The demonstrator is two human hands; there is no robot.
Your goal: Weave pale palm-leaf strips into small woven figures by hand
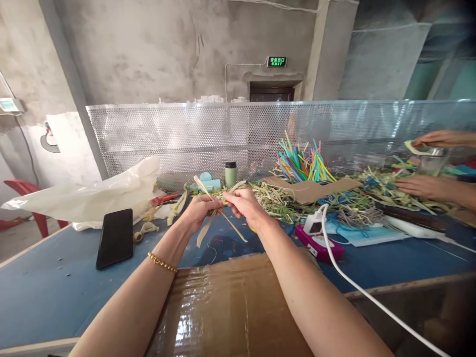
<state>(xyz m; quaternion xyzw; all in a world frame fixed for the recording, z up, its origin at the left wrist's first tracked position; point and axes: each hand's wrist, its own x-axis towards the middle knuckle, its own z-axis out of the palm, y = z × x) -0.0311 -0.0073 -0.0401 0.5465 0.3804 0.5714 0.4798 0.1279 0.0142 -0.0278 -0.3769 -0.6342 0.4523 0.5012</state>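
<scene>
Black phone (115,239) on blue table (44,297) — green bottle (230,175) before perforated metal screen (186,136) — lit exit sign (277,62) above.

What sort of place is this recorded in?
Probably a handcraft workshop, though I can't be certain: pale strips are in the wearer's hands, with a heap of strips on the table; another person's hands are there too, and an EXIT sign is lit behind.

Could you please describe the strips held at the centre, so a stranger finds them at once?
Over the blue table, find the left hand, beyond a gold bracelet, and right hand. They hold the pale strips, crossed in the air, unlike the heap lying behind.
</scene>
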